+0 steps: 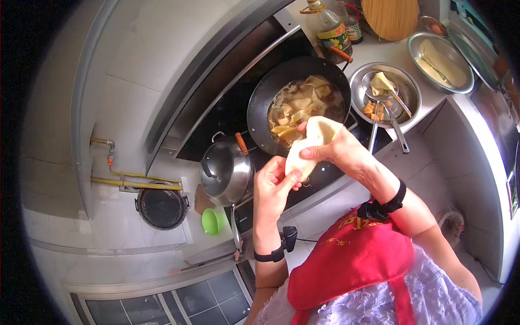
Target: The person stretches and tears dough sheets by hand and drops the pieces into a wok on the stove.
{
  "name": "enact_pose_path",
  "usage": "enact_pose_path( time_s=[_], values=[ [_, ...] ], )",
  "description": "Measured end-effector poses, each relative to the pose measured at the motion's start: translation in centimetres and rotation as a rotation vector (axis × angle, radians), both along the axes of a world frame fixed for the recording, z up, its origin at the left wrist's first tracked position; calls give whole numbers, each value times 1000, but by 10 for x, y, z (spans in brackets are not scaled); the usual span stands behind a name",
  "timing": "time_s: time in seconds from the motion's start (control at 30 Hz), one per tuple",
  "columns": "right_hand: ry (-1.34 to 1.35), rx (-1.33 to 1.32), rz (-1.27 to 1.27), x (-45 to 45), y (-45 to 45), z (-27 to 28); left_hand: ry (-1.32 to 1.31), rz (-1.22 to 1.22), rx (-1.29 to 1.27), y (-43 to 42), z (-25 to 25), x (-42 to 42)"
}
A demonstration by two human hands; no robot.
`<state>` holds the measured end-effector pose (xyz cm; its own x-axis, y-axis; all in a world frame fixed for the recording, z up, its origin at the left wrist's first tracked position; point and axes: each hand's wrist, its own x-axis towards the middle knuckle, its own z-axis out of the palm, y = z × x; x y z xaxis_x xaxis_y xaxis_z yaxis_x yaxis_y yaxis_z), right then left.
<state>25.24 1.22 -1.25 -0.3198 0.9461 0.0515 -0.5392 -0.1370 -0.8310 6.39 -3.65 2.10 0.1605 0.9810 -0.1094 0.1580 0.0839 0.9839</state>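
Between both hands hangs a pale, floppy piece of dough [320,131], stretched over the near edge of a dark wok. My left hand [272,187] pinches its lower end between thumb and fingers. My right hand [341,148] grips the upper part, thumb on top. Beneath them, the wok [261,103] holds broth with several wide dough pieces [303,105] and other bits in it. To the right stands a steel bowl [357,81] with a piece of dough [382,83], orange chunks [374,110] and metal utensils [398,134].
A lidded steel pot [238,179] sits left of the wok on the black stove. Further left are a green bowl [213,222] and a black pan [161,207]. An oil bottle [333,35] stands behind; an oval bowl of dough [444,65] is at the right.
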Motion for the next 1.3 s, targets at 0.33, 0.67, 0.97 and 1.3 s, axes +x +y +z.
enact_pose_path(
  time_s=[0.33,0.67,0.97,1.3],
  values=[
    [-2,-16,-176,24,7,4,-107,-9,-28,7,-1,-5],
    [-34,5,-251,16,1,-2,-491,157,-168,25,-42,38],
    [-32,-38,-349,16,6,-9,-490,344,67,22,-32,35],
    [-82,8,-351,17,10,-9,-234,326,153,59,-4,9]
  ],
)
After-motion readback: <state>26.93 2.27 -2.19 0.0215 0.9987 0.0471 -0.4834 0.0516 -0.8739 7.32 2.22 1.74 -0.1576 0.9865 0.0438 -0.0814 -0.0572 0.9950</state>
